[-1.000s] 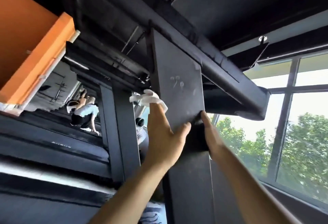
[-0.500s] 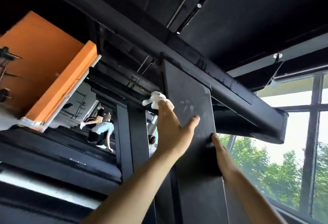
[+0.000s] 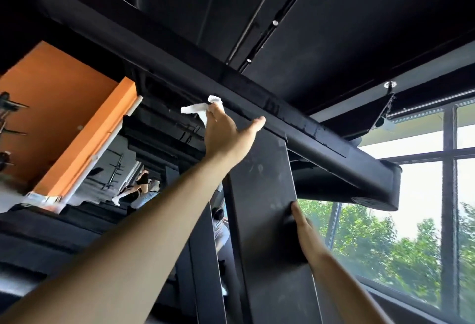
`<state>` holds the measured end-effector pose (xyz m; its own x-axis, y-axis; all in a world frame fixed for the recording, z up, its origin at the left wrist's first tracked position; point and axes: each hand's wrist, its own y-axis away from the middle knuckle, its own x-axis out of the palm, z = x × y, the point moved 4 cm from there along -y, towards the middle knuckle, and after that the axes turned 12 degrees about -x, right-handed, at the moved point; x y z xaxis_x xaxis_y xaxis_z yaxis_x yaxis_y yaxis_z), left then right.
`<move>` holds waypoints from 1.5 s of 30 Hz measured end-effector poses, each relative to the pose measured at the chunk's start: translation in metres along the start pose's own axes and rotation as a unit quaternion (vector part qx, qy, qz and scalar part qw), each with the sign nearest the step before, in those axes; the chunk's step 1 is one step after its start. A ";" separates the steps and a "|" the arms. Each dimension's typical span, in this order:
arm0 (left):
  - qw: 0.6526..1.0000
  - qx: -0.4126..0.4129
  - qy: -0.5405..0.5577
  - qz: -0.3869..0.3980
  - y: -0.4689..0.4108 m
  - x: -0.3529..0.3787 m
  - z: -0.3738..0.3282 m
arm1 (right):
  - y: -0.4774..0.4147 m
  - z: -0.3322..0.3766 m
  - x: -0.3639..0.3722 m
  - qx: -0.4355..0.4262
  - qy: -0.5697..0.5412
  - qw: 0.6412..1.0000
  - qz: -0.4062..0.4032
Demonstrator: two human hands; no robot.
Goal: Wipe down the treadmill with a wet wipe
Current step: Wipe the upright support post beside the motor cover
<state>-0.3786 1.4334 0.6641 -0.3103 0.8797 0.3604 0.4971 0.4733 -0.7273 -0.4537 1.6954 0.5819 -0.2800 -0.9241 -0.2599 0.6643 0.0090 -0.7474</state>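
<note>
**Treadmill (image 3: 257, 267) seen from underneath, wipe up at the top of the post**

We're looking steeply up the black machine here. Its broad flat upright (image 3: 259, 190) rises through the middle of the view to meet a long crossbar (image 3: 321, 131), which slants down to the right.

The left hand (image 3: 226, 133) is at full stretch, right up at that joint. The fingers are extended and the thumb is flung wide, its tip at the lower edge of the crossbar. The wet wipe (image 3: 195, 109) is white and crumpled. It sits at the fingertips against the dark frame, with a loose tail hanging off to the left (whether the fingers pinch it or only press it, I can't make out).

The right hand (image 3: 304, 226) is lower down, on the upright's right edge. The thumb lies on the near face and the fingers are wrapped round behind, out of sight, so it's clamped on.

There are smudges and streaks on the upright's face between the two hands.

An orange wall (image 3: 77, 131) fills the left side. Below it, small and distant, are people (image 3: 138, 190) on the gym floor. On the right, a big window (image 3: 448, 169) shows bright sky and green trees (image 3: 372, 241).
</note>
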 end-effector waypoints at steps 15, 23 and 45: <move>0.826 0.234 -0.494 -0.138 0.029 0.012 0.023 | -0.005 -0.009 0.005 -0.033 -0.007 0.998 0.043; 0.712 0.293 -0.638 -0.001 0.048 0.078 0.021 | -0.004 -0.016 0.004 -0.037 -0.063 0.992 0.099; 0.673 0.264 -0.627 0.289 0.151 0.180 0.048 | 0.056 -0.106 -0.105 -0.135 -0.165 0.975 0.054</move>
<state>-0.3984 1.6610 0.5912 -0.7944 0.0215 -0.6071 0.5730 -0.3051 -0.7606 -0.4607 1.8329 0.5026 0.0504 -0.9844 -0.1686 0.4589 0.1727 -0.8716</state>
